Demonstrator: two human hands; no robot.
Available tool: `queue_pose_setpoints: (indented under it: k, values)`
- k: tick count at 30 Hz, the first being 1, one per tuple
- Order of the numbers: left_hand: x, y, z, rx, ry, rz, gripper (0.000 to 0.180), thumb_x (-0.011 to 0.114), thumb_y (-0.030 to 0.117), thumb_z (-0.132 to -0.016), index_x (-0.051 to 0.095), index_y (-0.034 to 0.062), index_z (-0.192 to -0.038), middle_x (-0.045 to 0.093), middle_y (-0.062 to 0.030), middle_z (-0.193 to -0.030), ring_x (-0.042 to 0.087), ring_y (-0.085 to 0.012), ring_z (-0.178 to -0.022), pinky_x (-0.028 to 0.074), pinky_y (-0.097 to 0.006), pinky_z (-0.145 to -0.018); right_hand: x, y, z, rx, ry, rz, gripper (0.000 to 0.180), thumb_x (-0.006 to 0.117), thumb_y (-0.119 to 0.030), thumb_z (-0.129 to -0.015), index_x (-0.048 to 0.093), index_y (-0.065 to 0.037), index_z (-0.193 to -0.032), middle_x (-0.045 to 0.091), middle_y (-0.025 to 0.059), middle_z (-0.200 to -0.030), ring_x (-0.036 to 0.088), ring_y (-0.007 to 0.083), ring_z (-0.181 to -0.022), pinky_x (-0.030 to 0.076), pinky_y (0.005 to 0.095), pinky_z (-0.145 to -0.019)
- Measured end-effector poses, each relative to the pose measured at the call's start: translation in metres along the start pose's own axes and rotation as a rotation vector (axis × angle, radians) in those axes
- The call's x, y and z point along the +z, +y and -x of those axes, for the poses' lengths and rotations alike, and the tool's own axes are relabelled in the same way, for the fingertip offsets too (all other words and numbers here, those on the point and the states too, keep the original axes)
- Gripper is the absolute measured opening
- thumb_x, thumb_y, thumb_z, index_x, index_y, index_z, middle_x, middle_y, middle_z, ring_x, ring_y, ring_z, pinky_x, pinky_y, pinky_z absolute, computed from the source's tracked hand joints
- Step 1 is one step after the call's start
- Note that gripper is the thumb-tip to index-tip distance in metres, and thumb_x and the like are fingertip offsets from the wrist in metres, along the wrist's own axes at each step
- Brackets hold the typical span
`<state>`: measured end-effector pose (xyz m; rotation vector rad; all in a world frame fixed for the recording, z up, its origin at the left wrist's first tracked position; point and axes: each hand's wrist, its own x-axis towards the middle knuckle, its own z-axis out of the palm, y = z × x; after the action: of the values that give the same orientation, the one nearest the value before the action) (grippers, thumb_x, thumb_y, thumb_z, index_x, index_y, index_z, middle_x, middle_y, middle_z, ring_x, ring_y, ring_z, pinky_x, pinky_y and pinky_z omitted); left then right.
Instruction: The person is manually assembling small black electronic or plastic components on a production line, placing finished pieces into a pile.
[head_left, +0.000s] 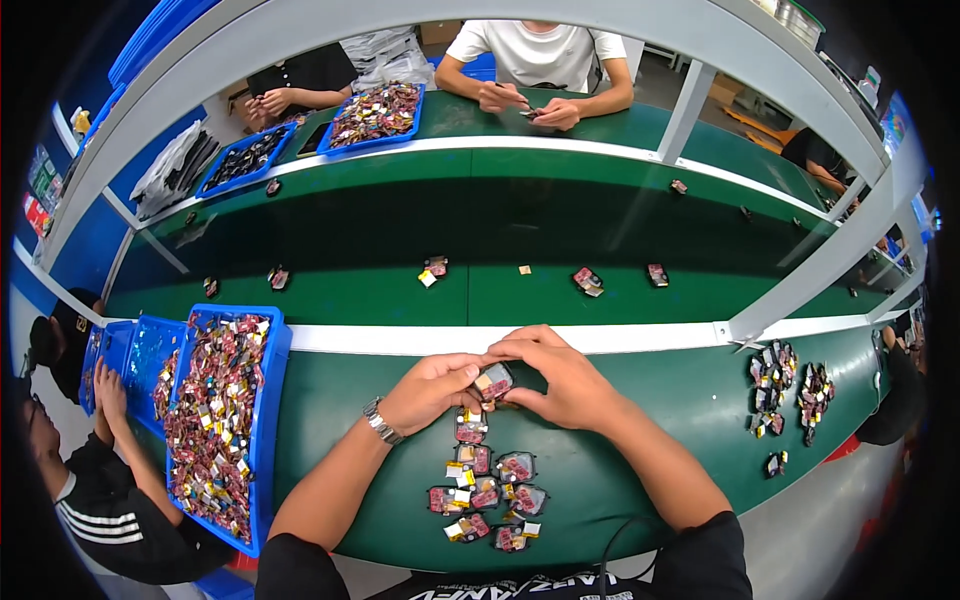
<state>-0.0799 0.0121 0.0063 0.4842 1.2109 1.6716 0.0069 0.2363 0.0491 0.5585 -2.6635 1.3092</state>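
Observation:
Between my two hands, over the green table close to its white rail, is a small electronic module [493,381] with a dark casing and a red circuit board. My left hand [440,385], with a metal watch at the wrist, grips its left side between thumb and fingers. From the right, the thumb and fingers of my right hand [560,380] close around the same module. Just below my hands lies a cluster of similar modules [484,490], several with yellow-and-white battery pieces. Its upper end reaches up to beneath my fingers.
A blue bin [272,400] heaped with small parts stands at my left. More modules [770,385] are grouped at the right. Past the white rail [640,338], a green belt [530,300] carries scattered modules. Co-workers [545,65] sit opposite and at the left; grey posts [800,275] frame the bench.

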Motion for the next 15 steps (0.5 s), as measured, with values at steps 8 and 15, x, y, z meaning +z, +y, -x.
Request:
queue_pose_setpoints:
  k: [8,15]
  values:
    - [0.013,-0.003,-0.003,0.134,0.179,-0.048,0.042,0.048,0.005,-0.099,0.043,0.0001,-0.141,0.063,-0.0135,-0.118,0.066,-0.0205,-0.105,0.057,-0.035,-0.093,0.017,0.006,-0.002,-0.215,0.18,0.303,0.033,0.073,-0.007,-0.078,0.067,-0.009,-0.111,0.056,0.0111,-0.125,0.054,0.0326,-0.117,0.048,0.0424,-0.096]
    - [0.014,-0.003,-0.002,0.136,0.147,-0.106,0.038,0.046,-0.003,-0.097,0.047,0.0023,-0.134,0.059,-0.0144,-0.125,0.061,-0.0194,-0.113,0.055,-0.035,-0.098,0.026,0.009,-0.005,-0.202,0.149,0.256,0.017,0.072,-0.005,-0.078,0.064,-0.004,-0.092,0.057,0.0126,-0.122,0.054,0.0333,-0.117,0.047,0.0428,-0.097]
